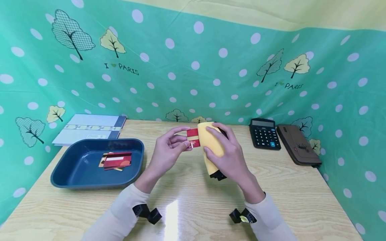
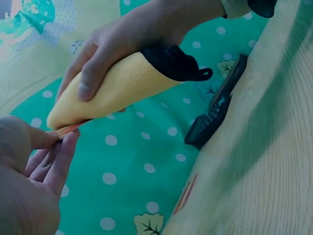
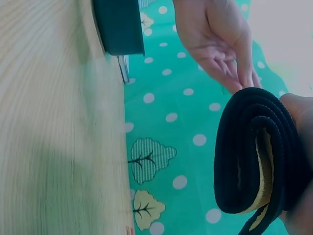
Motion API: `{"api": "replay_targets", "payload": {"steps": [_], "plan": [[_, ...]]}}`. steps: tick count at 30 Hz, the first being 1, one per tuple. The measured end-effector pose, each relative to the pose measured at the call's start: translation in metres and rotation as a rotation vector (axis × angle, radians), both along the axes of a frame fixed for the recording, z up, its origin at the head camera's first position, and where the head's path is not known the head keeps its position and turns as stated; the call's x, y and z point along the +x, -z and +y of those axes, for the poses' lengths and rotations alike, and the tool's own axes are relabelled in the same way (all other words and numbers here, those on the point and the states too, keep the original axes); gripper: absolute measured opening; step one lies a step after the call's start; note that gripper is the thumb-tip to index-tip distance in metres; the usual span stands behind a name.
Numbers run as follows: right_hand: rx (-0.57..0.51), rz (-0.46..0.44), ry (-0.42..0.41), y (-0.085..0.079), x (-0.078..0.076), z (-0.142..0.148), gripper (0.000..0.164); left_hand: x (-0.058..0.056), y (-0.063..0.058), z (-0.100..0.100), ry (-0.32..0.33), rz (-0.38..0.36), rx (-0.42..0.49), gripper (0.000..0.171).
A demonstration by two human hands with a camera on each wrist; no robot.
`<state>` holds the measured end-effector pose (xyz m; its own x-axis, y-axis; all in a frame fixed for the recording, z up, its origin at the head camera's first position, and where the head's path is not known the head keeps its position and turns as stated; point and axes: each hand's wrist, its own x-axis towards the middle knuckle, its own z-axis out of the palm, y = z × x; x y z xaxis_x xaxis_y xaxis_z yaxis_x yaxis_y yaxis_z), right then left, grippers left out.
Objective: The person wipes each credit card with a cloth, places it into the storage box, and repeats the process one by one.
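Note:
A rolled yellow cloth with black edging (image 1: 210,147) is upright above the middle of the table, gripped by my right hand (image 1: 227,152). The left wrist view shows a small black loop at the end of this cloth (image 2: 112,93). In the right wrist view its black end shows several wound layers. My left hand (image 1: 169,150) pinches a red card with a gold stripe (image 1: 193,137) between thumb and fingers, at the cloth's left side. The card's right edge is hidden at the cloth; how far it goes in I cannot tell.
A dark blue tray (image 1: 69,177) at left holds several cards (image 1: 117,160), red and gold. Behind it lies a pale blue folder (image 1: 90,120). At the back right are a black calculator (image 1: 265,134) and a brown zipped pouch (image 1: 298,144). A dotted curtain (image 1: 193,77) surrounds the table.

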<state>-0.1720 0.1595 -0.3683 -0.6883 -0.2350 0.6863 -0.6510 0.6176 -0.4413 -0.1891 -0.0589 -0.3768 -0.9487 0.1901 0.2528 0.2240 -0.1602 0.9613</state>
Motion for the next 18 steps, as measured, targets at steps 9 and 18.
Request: {"api": "replay_targets", "payload": {"steps": [9, 18], "plan": [[-0.057, -0.018, 0.073, 0.0, -0.01, 0.017, 0.059, -0.002, -0.004, -0.008, 0.031, -0.046, -0.06, 0.044], [-0.09, -0.028, 0.15, -0.001, -0.016, 0.034, 0.058, -0.005, -0.003, -0.014, 0.022, -0.07, -0.066, 0.047]]}}
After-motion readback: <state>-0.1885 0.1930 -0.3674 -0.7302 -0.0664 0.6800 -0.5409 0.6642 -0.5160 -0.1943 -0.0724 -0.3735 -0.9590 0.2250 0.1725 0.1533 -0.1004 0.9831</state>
